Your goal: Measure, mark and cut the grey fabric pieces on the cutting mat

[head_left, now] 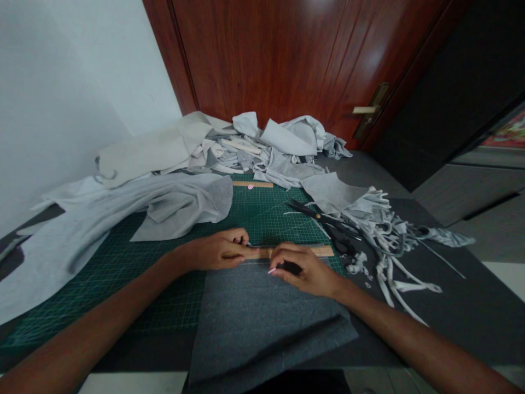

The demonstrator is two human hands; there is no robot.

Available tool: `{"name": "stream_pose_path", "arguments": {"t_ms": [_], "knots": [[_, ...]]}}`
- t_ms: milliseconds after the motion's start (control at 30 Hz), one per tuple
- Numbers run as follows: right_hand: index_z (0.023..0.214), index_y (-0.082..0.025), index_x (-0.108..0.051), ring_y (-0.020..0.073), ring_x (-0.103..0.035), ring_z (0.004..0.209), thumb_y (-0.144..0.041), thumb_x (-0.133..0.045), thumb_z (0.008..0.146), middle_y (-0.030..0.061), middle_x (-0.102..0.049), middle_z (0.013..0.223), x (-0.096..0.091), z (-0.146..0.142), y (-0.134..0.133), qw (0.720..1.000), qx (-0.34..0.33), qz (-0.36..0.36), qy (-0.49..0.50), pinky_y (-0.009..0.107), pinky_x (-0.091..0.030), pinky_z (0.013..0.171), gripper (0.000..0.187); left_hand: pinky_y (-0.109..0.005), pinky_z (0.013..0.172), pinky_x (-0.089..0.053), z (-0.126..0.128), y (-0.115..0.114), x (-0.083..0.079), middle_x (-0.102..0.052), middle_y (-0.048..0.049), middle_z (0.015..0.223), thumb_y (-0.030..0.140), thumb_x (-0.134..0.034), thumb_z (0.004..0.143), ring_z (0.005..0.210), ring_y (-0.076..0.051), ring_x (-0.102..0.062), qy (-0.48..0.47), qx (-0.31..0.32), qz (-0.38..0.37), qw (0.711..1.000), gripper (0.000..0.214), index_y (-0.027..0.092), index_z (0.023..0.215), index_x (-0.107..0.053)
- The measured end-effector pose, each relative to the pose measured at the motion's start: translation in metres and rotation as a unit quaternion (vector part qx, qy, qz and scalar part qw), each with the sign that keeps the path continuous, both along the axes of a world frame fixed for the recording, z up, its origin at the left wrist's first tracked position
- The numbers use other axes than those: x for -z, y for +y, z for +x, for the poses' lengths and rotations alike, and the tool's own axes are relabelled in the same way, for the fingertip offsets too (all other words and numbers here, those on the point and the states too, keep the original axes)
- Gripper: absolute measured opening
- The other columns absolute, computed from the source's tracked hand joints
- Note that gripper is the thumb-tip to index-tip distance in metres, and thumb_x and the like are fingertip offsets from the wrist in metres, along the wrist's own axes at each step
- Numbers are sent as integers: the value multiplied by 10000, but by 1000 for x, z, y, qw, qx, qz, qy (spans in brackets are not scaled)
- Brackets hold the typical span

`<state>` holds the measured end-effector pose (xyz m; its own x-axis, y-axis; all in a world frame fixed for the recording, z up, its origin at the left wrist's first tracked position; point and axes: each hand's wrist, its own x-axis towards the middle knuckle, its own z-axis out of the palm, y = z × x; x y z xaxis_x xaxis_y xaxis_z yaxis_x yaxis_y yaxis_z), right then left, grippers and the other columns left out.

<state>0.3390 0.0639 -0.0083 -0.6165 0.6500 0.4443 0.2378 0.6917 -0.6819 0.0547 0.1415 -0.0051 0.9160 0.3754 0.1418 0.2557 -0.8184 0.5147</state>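
Observation:
A dark grey felt sheet [262, 317] lies on the green cutting mat [123, 262] in front of me. Along its far edge rests a wooden ruler [324, 251]. My left hand [217, 250] presses on the ruler's left part with its fingers curled, and a thin dark tip shows at its fingertips. My right hand [305, 268] is closed round a small dark object that touches the felt just below the ruler; I cannot make out what that object is.
Black scissors [324, 221] lie right of the ruler beside several pale fabric strips [389, 246]. Light grey cloth [102, 219] covers the mat's left side, and a heap of grey offcuts [262, 148] sits at the back. A second wooden ruler [252, 184] lies there before a brown door [287, 60].

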Motion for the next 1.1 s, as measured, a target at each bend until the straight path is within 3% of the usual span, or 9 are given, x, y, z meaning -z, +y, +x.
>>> {"name": "stream_pose_path", "arguments": {"t_ms": [100, 200, 500, 967, 1100], "knots": [[1004, -182, -679, 173, -650, 1016, -235, -642, 991, 69, -707, 1013, -1, -2, 0, 995, -88, 7, -35, 321, -519, 945, 66, -286, 887, -483, -1, -1, 4, -568, -56, 1045, 328, -546, 1025, 955, -180, -557, -25, -20, -9, 999, 384, 324, 1396, -645], [1020, -178, -685, 171, -649, 1075, -224, -630, 997, 78, -723, 1073, -4, -3, 0, 991, -123, 3, -53, 329, -509, 1003, 75, -301, 900, -488, -1, -3, 8, -563, -56, 1047, 330, -543, 1026, 965, -185, -555, -41, -33, -12, 999, 384, 339, 1396, -643], [1018, -178, -693, 174, -656, 1068, -218, -627, 997, 82, -734, 1083, -5, -4, -1, 991, -121, -11, -56, 335, -524, 991, 80, -283, 875, -460, 2, 0, 2, -548, -40, 1015, 275, -556, 1019, 941, -174, -545, -24, -25, -4, 999, 381, 357, 1377, -656], [989, -158, -678, 182, -673, 1044, -211, -637, 987, 101, -744, 1031, -5, -6, 3, 992, -121, -15, -22, 362, -514, 1003, 67, -275, 865, -467, 1, 4, 0, -549, -41, 1002, 323, -551, 1024, 931, -169, -544, -16, -20, -4, 1000, 348, 344, 1345, -685], [972, -164, -699, 149, -645, 820, -273, -671, 968, 43, -702, 871, -7, -3, 2, 998, -45, -28, 14, 284, -516, 789, 113, -277, 839, -476, 2, 4, -2, -558, -46, 988, 388, -553, 1024, 909, -175, -536, -17, -27, -2, 999, 346, 314, 1329, -699]]}}
